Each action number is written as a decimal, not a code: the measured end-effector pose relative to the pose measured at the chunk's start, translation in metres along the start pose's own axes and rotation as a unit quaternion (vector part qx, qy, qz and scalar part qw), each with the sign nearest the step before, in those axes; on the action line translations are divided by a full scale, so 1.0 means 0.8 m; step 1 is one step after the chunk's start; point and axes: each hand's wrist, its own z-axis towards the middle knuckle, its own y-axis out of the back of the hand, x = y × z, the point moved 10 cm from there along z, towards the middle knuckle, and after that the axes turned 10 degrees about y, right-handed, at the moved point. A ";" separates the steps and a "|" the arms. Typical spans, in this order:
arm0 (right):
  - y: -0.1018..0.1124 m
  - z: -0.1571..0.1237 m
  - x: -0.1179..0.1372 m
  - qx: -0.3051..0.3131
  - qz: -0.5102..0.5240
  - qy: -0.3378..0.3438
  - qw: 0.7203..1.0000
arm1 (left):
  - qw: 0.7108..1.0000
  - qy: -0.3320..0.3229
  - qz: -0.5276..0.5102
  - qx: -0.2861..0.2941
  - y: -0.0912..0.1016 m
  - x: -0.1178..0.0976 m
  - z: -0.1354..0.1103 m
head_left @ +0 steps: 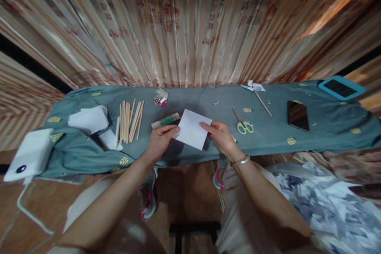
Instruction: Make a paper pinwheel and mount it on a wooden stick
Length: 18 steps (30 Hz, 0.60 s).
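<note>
A white square sheet of paper (193,128) is held just above the near edge of a table covered in grey-green cloth (268,135). My left hand (161,140) pinches its left edge. My right hand (220,135) pinches its right edge; a silver bangle sits on that wrist. Right behind the paper lies a green and white glue stick (165,120). Further left lies a bundle of several thin wooden sticks (130,120).
White paper sheets (88,119) are stacked at the left, beside a white box (31,153). Yellow-handled scissors (244,125), a stick with a paper pinwheel (257,94), a black phone (298,115) and a blue-framed tablet (341,87) lie right. A small red-white box (161,98) sits near the curtain.
</note>
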 end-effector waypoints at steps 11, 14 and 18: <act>-0.034 -0.001 0.026 0.154 -0.249 0.106 0.950 | 0.943 -0.197 0.252 0.087 -0.039 -0.029 -0.022; -0.039 -0.003 0.014 0.164 -0.244 0.077 0.953 | 0.948 -0.189 0.240 0.090 -0.044 -0.026 -0.022; -0.042 -0.005 0.012 0.167 -0.234 0.071 0.955 | 0.973 -0.152 0.158 0.068 -0.039 -0.020 -0.013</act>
